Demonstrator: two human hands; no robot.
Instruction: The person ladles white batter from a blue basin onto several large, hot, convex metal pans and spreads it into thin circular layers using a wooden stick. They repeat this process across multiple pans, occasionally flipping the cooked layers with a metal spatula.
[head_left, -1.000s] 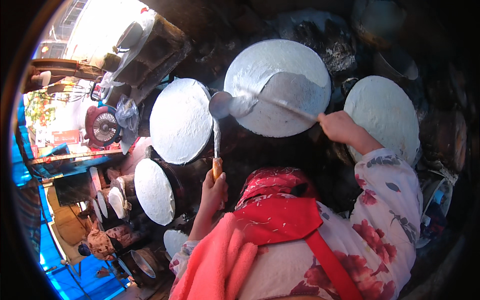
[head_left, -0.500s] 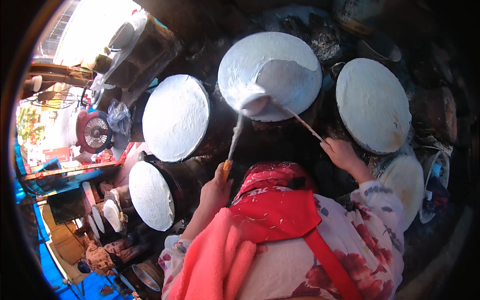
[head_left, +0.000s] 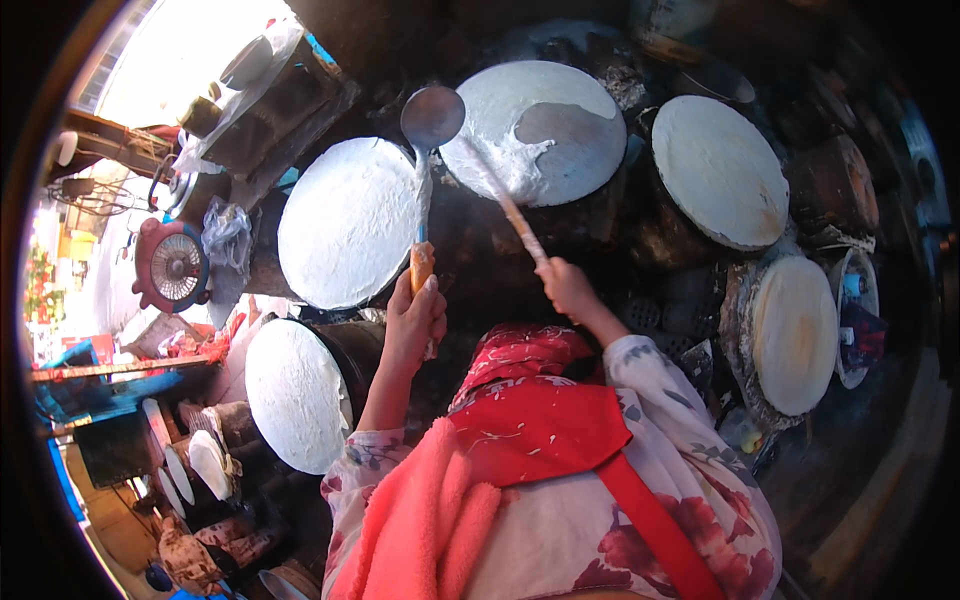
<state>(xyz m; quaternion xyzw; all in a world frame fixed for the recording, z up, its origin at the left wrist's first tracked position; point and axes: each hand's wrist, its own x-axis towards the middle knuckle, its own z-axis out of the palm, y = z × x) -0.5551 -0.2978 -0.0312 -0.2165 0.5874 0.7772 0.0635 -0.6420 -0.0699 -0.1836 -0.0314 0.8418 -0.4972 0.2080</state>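
My left hand is closed round the orange handle of a ladle. The ladle's bowl is raised between the far middle and left round griddles, its shaft smeared with white batter. In my right hand is a pale stick, its far end blurred over the left side of the far middle griddle. White batter covers much of that griddle and lies thick at its near left. A grey-brown patch without the thick batter shows at its centre. Whether the stick touches the batter, I cannot tell.
White sheets of batter lie on the left griddle, the lower left griddle and the right griddle. A yellowish round is at lower right. A red fan and a plastic bag stand at far left.
The ladle has moved up and left, away from the middle griddle. My right hand has moved left, swinging the stick to that griddle's left side. The thick batter has spread. The view has shifted slightly.
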